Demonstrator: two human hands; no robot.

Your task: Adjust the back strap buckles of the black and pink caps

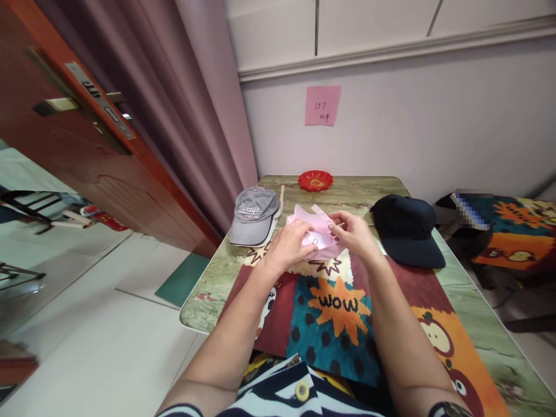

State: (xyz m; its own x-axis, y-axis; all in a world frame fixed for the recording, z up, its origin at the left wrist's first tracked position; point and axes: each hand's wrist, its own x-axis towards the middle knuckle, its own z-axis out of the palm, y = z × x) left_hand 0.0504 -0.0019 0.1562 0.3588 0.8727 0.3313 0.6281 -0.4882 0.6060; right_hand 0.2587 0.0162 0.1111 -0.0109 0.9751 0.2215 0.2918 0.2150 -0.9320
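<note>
A pink cap (328, 248) is held between my two hands above the patterned mat, its inside and a strap partly showing. My left hand (292, 243) grips the cap's left side, thumb over the edge. On the right side, my right hand (351, 231) pinches the cap's strap between thumb and fingers. To the left lies a grey cap (254, 217) with white lettering, and a black cap (407, 229) sits at the right.
A red scalloped dish (315, 180) stands at the back of the wood-patterned table (204, 301). A colourful mat (339, 313) covers its middle. Behind is a wall with a pink note (322, 105). An open door (130, 174) is on the left.
</note>
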